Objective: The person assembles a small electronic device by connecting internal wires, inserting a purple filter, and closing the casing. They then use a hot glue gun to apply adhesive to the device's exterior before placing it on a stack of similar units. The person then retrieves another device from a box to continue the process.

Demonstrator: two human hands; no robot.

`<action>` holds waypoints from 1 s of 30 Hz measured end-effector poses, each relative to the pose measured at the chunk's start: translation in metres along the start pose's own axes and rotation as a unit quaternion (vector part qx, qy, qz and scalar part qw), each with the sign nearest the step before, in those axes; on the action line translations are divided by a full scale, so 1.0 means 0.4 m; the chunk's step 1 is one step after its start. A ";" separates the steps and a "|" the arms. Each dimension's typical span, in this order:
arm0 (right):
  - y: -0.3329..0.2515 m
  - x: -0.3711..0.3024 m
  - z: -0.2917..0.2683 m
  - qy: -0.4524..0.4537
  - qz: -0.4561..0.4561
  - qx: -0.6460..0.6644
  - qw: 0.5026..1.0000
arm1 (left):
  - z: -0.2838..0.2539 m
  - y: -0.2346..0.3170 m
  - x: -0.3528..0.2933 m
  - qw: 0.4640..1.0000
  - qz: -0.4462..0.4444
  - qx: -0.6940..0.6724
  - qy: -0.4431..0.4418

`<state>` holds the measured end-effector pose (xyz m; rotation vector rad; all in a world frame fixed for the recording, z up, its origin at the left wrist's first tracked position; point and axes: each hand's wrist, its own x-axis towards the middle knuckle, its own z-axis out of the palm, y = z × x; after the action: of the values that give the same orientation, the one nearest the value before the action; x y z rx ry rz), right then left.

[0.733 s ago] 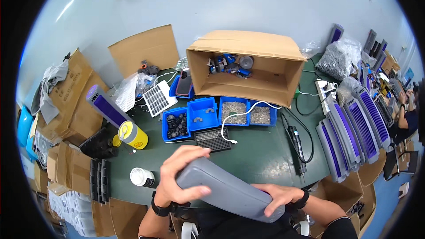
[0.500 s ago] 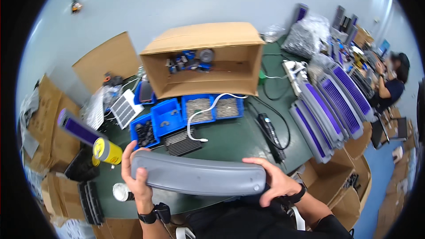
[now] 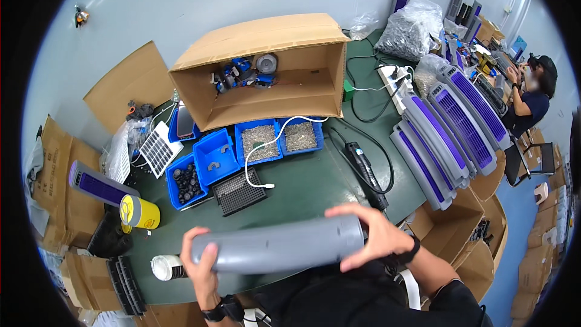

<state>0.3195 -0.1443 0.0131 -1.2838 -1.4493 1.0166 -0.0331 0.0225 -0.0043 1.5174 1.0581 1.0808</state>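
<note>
A long, rounded grey plastic housing [image 3: 278, 245] is held crosswise above the near edge of the green table, slightly blurred by motion. My left hand [image 3: 201, 261] grips its left end, with the thumb on the face turned up to me. Around its right end my right hand [image 3: 380, 236] is closed, fingers over the top and thumb below. The underside of the housing is hidden. Just past it lie a black grid tray [image 3: 237, 192] and a white cable [image 3: 247, 166]. A white-lidded tub [image 3: 166, 267] stands beside my left hand.
Blue bins [image 3: 216, 160] hold screws and small black parts, below an open cardboard box [image 3: 260, 100] with motor-like parts. A corded electric screwdriver [image 3: 365, 172] lies to the right, near stacked grey-purple housings [image 3: 460, 124]. A yellow can [image 3: 140, 212] stands left. A co-worker [image 3: 532, 97] sits far right.
The housing has rolled in my hands, so its face and end look different, and its right end has risen slightly. Both hands keep hold of it. My view has shifted somewhat.
</note>
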 end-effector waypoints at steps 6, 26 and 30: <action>0.216 0.147 -0.035 0.193 0.143 -0.052 0.969 | 0.126 -0.082 0.080 0.961 -0.198 0.193 -0.016; 0.094 0.040 0.042 0.335 -0.011 -0.315 0.888 | 0.070 -0.002 0.139 0.919 -0.031 0.372 -0.127; 0.127 -0.036 0.124 0.353 -0.049 -0.178 0.917 | 0.163 0.162 0.261 0.907 0.024 0.341 -0.247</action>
<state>0.2836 -0.1533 -0.0493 -1.5978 -1.1252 0.1603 0.0616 0.0986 0.0636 2.2258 1.0806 0.2933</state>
